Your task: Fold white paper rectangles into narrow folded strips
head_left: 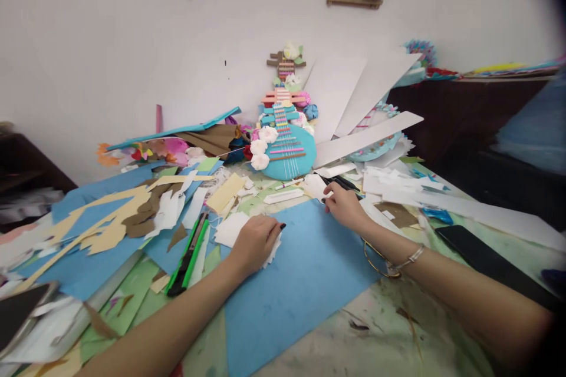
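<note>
My left hand (259,242) lies over a small stack of white paper pieces (230,228), its fingers pressed together and partly hidden. The pieces sit at the upper left of a blue sheet (300,294). At the sheet's far edge, my right hand (344,205) has loosely bent fingers, slightly apart, with nothing visible between them. Its fingertips are beside a white scrap (315,186) and some black pens (342,181). A green utility knife (189,256) rests left of my left hand. Further back stands a blue paper instrument model (289,156) with strings and white flowers.
Cut scraps in cream (106,230), brown, white and blue cover the left side. A black phone (486,256) lies to the right, and another device (22,312) at the lower left. Long white boards (369,138) lean at the back right against the wall.
</note>
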Demonstrator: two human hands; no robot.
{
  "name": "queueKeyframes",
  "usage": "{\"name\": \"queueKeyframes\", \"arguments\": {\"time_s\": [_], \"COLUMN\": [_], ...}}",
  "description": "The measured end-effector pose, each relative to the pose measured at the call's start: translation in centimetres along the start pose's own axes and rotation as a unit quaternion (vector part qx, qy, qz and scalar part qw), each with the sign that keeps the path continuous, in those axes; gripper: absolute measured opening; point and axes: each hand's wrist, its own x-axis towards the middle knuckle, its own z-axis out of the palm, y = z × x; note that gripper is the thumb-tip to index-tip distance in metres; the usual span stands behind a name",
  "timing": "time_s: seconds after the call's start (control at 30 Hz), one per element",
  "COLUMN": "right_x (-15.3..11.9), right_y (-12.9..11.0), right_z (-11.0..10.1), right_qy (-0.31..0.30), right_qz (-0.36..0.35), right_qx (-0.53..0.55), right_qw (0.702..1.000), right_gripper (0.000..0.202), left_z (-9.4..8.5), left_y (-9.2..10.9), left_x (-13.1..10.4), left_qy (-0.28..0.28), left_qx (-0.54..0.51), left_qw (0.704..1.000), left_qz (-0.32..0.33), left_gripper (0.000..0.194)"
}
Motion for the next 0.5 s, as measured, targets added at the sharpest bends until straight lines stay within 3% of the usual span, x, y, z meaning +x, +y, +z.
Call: {"name": "queueKeyframes", "arguments": {"time_s": [0.33, 0.5], "right_x": [1.2, 0.1], "right_y": [-0.9, -2.0], "right_z": [1.4, -0.1], "right_qy": [0.008, 0.027], "right_qz": [0.006, -0.007], "right_qx": [-0.064, -0.052], "right_qw": [0.998, 0.998], "right_gripper": [0.016, 0.017], "left_z": [-0.1, 0.2], "left_y": [-0.1, -0.4], "left_x": [0.0, 0.0], "left_qy": [-0.007, 0.006], "left_qx": [0.005, 0.003], "left_qw": [1.0, 1.0], "left_qz": [0.006, 0.004], "left_gripper": [0.032, 0.032]}}
